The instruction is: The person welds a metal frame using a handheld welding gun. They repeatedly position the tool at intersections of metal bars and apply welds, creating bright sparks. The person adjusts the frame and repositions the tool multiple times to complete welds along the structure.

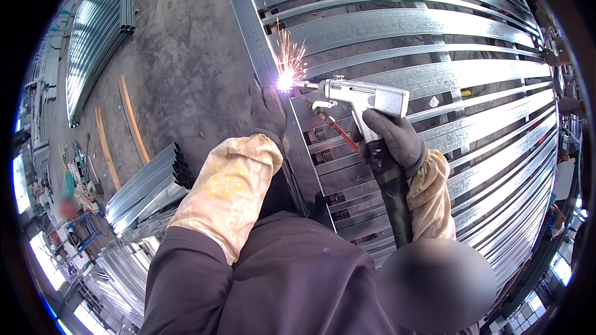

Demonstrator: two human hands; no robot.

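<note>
My right hand (392,138), in a dark glove, grips the handle of a silver pistol-shaped welding gun (363,95) with a black hose running down from it. Its nozzle points left at a bright arc with sparks (287,77) on the edge rail (254,31) of a large frame of galvanised steel slats (422,31). My left hand (267,110), also in a dark glove, rests on that rail just below and left of the arc. Both forearms wear pale yellow sleeves.
A bundle of steel tubes (146,183) lies on the concrete floor at lower left. More stacked metal profiles (99,31) sit at upper left. Two wooden strips (133,118) lie on the floor between them. Clutter stands along the far left edge.
</note>
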